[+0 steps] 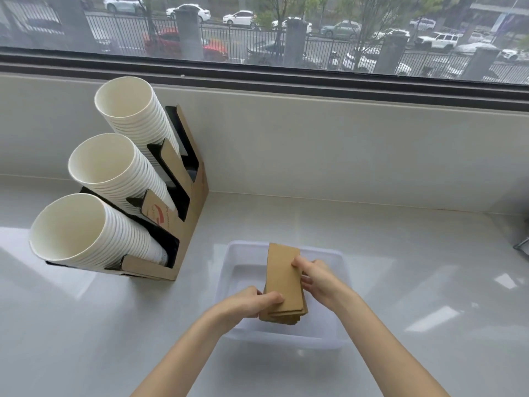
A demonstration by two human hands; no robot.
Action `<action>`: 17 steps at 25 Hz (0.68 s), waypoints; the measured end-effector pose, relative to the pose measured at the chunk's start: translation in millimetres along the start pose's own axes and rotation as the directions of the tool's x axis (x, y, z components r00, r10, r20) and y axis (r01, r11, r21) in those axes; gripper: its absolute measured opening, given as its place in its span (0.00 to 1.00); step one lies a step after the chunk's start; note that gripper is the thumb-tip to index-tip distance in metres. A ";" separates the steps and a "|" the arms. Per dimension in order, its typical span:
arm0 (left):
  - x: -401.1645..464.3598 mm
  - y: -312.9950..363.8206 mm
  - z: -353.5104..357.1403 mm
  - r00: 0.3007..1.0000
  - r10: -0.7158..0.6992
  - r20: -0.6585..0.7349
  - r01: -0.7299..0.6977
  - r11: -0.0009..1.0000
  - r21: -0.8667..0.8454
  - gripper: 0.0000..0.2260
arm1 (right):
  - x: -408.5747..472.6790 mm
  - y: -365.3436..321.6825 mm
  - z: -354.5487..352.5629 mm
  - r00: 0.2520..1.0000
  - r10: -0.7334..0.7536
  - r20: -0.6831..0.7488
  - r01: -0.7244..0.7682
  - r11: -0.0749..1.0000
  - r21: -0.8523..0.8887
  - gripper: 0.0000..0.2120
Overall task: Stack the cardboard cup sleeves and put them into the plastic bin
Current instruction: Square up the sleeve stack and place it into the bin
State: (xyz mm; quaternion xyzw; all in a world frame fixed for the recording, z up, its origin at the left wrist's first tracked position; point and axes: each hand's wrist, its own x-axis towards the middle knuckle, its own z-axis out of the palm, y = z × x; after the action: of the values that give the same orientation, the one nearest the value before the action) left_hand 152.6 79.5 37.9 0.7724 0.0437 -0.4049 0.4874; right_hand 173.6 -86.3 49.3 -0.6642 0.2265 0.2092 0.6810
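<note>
A stack of flat brown cardboard cup sleeves (283, 282) is held over the middle of a clear plastic bin (339, 293) on the white counter. My left hand (252, 303) grips the stack's near left corner, thumb on top. My right hand (313, 276) holds its right edge, thumb on the top sleeve. The stack's lower sleeves fan out slightly at the near end. Whether the stack touches the bin floor is hidden by the sleeves themselves.
A cardboard cup holder (189, 202) with three slanted stacks of white paper cups (94, 173) stands at the left, close to the bin. A low wall and window sill run along the back. A dark metal object (522, 246) pokes in at the right edge.
</note>
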 end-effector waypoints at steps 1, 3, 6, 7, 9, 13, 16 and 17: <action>5.8 -1.7 0.0 1.000 -0.016 0.002 0.016 1.000 -0.008 0.17 | 5.7 2.1 0.7 1.000 0.019 0.006 -0.019 1.000 -0.010 0.09; 12.9 -4.7 0.7 0.998 -0.056 0.006 0.056 0.998 -0.010 0.21 | 12.9 6.6 2.4 0.999 0.048 0.007 -0.048 0.998 -0.033 0.10; 21.3 -11.8 0.7 0.995 -0.100 0.017 0.100 0.995 -0.014 0.23 | 19.7 14.6 7.6 0.997 0.073 0.000 -0.073 0.993 -0.088 0.10; 22.9 -12.9 0.7 0.994 -0.107 0.021 0.107 0.994 -0.003 0.23 | 20.8 16.3 8.6 0.997 0.072 -0.002 -0.072 0.992 -0.103 0.09; 24.0 -14.3 -0.7 0.994 -0.109 0.022 0.109 0.994 0.005 0.22 | 23.5 17.3 10.7 0.997 0.072 -0.011 -0.073 0.989 -0.132 0.08; 22.8 -14.9 -1.8 0.994 -0.100 0.051 0.102 0.994 -0.043 0.17 | 27.0 20.3 15.3 0.994 0.083 -0.067 -0.095 0.977 -0.190 0.16; 21.9 -13.7 -2.9 0.994 -0.100 0.043 0.103 0.993 -0.055 0.13 | 24.9 24.1 17.7 0.992 0.083 -0.095 -0.100 0.977 -0.188 0.21; 21.8 -13.5 -2.9 0.994 -0.101 0.039 0.103 0.993 -0.056 0.10 | 24.7 25.3 17.6 0.992 0.085 -0.098 -0.102 0.976 -0.190 0.21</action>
State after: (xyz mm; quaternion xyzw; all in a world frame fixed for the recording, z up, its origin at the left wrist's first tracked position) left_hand 162.6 81.7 14.2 0.7472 0.0860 -0.4419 0.4889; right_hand 179.4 -68.3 14.6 -0.7249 0.2663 0.2321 0.5914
